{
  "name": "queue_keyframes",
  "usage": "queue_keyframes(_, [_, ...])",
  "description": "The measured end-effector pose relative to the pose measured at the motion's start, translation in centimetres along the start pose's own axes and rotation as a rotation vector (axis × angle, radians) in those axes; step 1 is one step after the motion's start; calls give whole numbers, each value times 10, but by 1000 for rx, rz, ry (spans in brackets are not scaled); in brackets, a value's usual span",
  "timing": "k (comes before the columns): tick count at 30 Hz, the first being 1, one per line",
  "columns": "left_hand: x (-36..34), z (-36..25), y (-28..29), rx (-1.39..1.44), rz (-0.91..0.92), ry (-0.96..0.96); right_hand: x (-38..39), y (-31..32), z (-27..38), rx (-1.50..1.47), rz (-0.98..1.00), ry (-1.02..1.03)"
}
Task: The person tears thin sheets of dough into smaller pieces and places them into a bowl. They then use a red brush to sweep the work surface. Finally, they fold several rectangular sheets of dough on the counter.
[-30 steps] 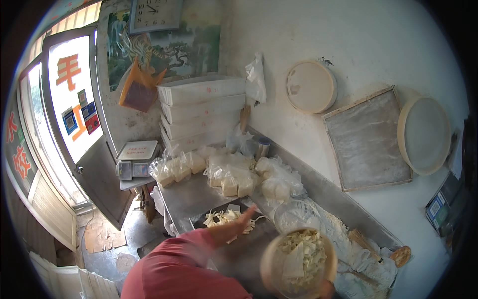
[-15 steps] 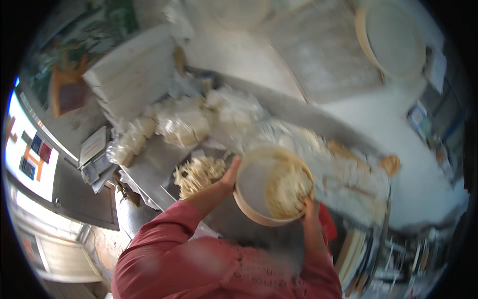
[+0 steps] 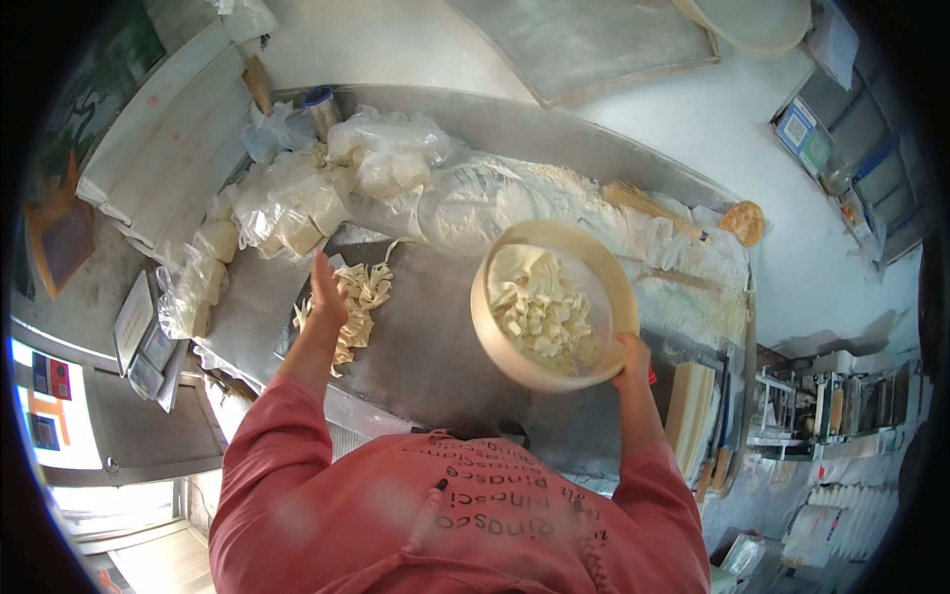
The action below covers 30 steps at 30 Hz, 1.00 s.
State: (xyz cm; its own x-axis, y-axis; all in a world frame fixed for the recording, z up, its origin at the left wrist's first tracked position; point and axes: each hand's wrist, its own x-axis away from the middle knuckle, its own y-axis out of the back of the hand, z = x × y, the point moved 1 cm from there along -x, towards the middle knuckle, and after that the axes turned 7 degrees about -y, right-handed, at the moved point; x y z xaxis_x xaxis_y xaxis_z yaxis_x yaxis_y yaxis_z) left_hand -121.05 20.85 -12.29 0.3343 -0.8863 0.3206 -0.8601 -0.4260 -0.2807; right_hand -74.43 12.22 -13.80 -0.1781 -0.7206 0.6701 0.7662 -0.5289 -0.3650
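Note:
My left hand (image 3: 327,295) is open, fingers stretched out beside a pile of pale, flat dough strips (image 3: 361,315), which lies at the left of the steel worktop (image 3: 416,356), partly on a dark surface. My right hand (image 3: 630,358) grips the right rim of a round pale sieve (image 3: 621,287), held over the worktop. Inside the sieve lies a heap of crinkled pale dough pieces (image 3: 539,312). A small red thing shows just behind my right hand, too hidden to name.
Plastic bags of dough blocks (image 3: 290,220) line the back left, near stacked white boxes (image 3: 158,129) and a scale (image 3: 148,346). A floury cloth (image 3: 485,198) and straw brush (image 3: 641,203) lie along the back. Boards (image 3: 693,416) stand at the right, near metal machinery (image 3: 821,406).
The view has tipped down and turned. My left hand has let go of the sieve and moved left to the loose strips. My right hand still holds the sieve, whose contents have shifted.

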Motion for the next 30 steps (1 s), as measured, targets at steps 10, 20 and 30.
queue_keyframes(10, [42, 24, -57, -42, 533, -152, 16, -79, -17, 217, 65, 369])
queue_keyframes(20, [36, 64, -64, -216, 295, 29, -6, -50, -30, 525, -103, 316])
queue_keyframes(30, [49, 57, -63, -209, 317, -126, 1, -65, -31, 223, 14, 406])
